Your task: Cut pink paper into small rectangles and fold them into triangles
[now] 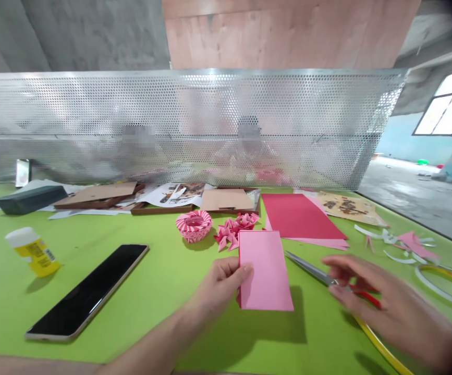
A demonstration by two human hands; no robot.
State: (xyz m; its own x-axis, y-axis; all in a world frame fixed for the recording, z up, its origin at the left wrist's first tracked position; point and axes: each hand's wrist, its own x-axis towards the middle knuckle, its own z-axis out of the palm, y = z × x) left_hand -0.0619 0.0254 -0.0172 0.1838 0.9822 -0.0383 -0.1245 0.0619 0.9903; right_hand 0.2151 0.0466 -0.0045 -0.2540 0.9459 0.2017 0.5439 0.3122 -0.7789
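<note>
My left hand [226, 276] pinches a folded rectangle of pink paper [267, 276] at its left edge, thumb on the front. A darker red layer shows along that edge. The paper stands tilted above the green table, casting a shadow. At the right, my right hand [378, 297] is closed around the red-handled scissors [312, 268] near the pivot, thumb on the near side. The grey blades point left toward the paper, apart from it. Behind the paper lie folded pink paper pieces [235, 229] and a round pink woven paper basket [194, 225].
On the left are a black phone [88, 291] and a yellow glue stick [34, 252]. Red paper sheets [304, 216] lie behind my hands. Paper scraps [413, 245] and a yellow-and-white ring [440, 289] are at the right. A perforated metal screen [194, 120] borders the table's back.
</note>
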